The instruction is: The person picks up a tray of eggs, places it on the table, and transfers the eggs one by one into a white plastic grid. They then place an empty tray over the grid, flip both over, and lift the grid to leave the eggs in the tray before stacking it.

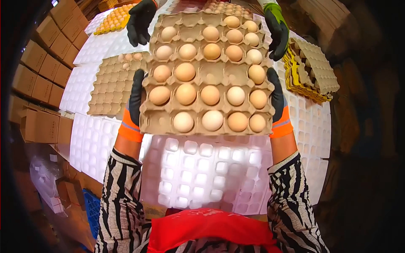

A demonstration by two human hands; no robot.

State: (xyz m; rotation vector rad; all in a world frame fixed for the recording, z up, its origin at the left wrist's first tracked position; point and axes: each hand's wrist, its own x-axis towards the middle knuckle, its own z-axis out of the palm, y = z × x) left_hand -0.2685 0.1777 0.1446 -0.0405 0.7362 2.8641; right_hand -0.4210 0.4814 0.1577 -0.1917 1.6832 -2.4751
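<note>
A brown pulp egg tray (222,77) is held up in front of me, with many brown and cream eggs in its cups and several cups bare. My left hand (136,99), in a black glove with an orange cuff, grips the tray's left edge. On the right edge, my right hand (277,99) in a matching glove is closed round the side. The fingers under the tray are hidden. Beneath the tray lies a white foam sheet (190,168) with rows of square hollows.
Across the table are a co-worker's two black-gloved hands (140,23) (277,36). A tray with a few eggs (112,86) lies left, a yellow tray of eggs (113,19) far left, stacked trays (312,69) right. Cardboard boxes (42,84) line the left side.
</note>
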